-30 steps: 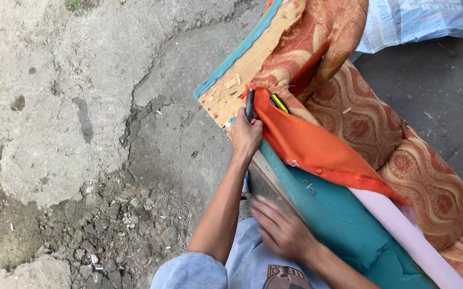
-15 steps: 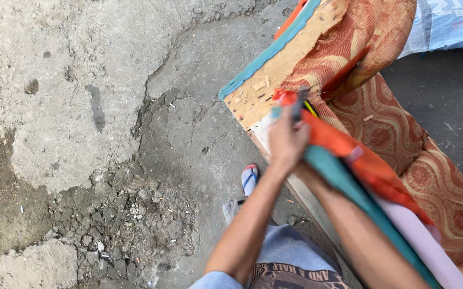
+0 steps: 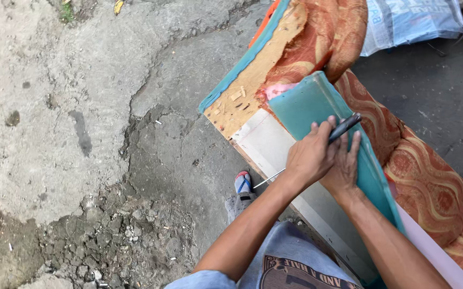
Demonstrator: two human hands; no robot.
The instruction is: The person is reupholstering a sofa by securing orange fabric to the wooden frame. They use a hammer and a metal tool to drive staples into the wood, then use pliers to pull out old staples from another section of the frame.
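Teal cloth (image 3: pixel 317 104) now lies flipped over the wooden frame (image 3: pixel 266 142), hiding the orange layer we saw before; our left hand (image 3: pixel 310 156) grips a screwdriver (image 3: pixel 344 127), right hand (image 3: pixel 344 168) flat beside it.

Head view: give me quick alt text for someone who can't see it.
Seen from above, the left hand grips a dark-handled screwdriver while the right hand presses on teal fabric folded over a wooden furniture frame. Orange patterned upholstery lies to the right, on cracked concrete ground.
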